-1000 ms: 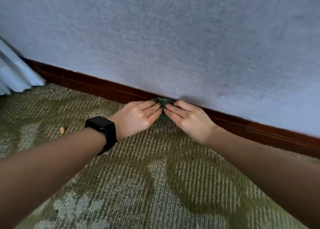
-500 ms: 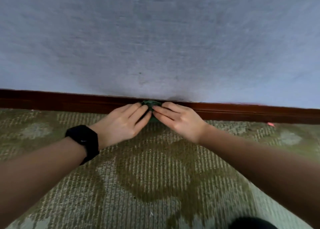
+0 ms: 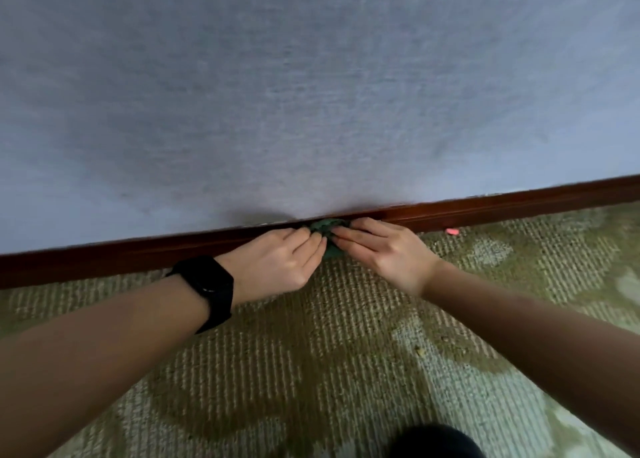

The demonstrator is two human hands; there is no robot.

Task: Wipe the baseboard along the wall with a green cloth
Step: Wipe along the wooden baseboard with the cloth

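A dark reddish-brown baseboard (image 3: 502, 206) runs across the foot of a pale grey wall (image 3: 311, 94). A small bunched green cloth (image 3: 323, 227) is pressed against it at the centre. My left hand (image 3: 277, 262), with a black watch on the wrist, and my right hand (image 3: 384, 251) both hold the cloth, fingertips meeting over it. Most of the cloth is hidden under my fingers.
Patterned green and beige carpet (image 3: 311, 353) covers the floor up to the baseboard. A small pink scrap (image 3: 452, 231) lies on the carpet by the baseboard to the right of my hands. A dark shape (image 3: 436, 442) shows at the bottom edge.
Both hands and the cloth have slid rightward along the baseboard. The view has turned, the baseboard now slopes up to the right, and the white curtain at left is out of sight.
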